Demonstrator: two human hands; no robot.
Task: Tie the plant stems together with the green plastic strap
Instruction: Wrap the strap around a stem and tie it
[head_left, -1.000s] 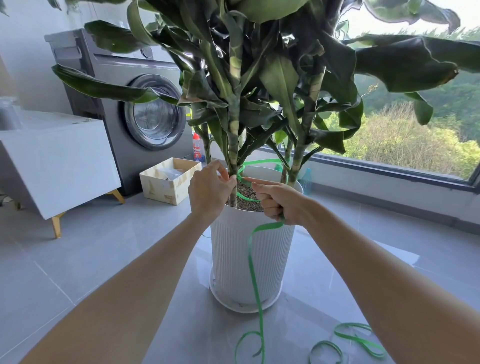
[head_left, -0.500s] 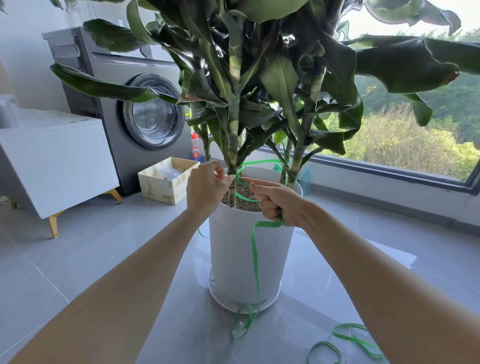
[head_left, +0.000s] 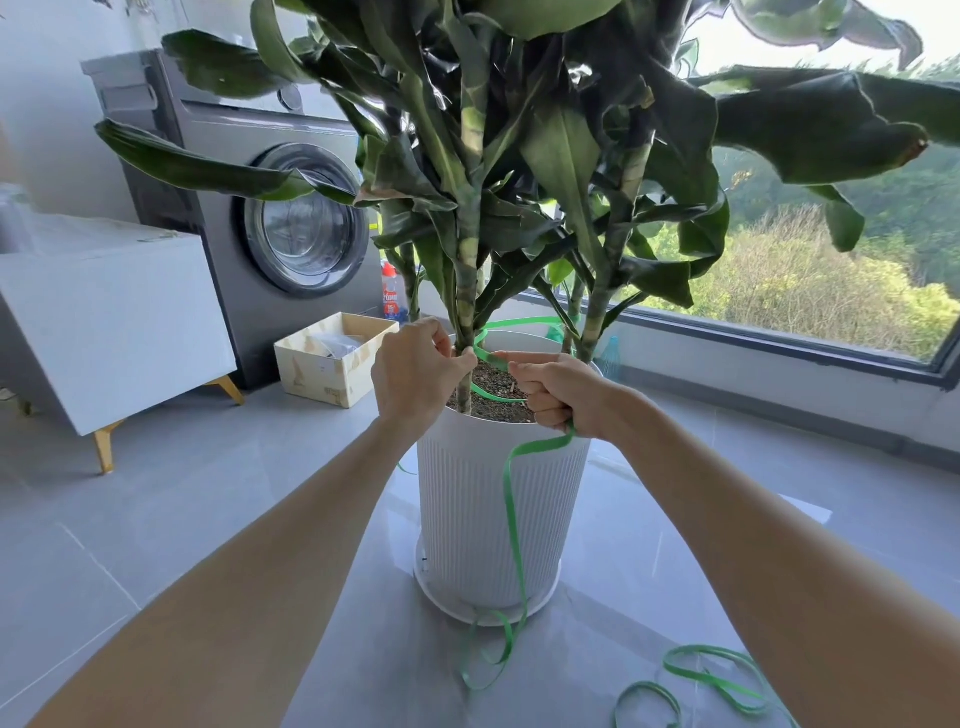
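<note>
One cardboard box (head_left: 332, 364) sits by the floor's (head_left: 182, 493) far edge, left of one white pot (head_left: 493, 493) with bare floor on its near, left and right sides. Both forearms reach forward to the pot's rim. The left hand (head_left: 415, 369) pinches the green strap (head_left: 511, 499) against the nearest of at least three stems (head_left: 467, 291). The right hand (head_left: 561, 389) curls round the strap, forefinger straight along it. The strap's tail drops down the pot's front to loops on the floor.

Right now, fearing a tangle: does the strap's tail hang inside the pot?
No, the green strap hangs from the right hand outside the white pot.
</note>
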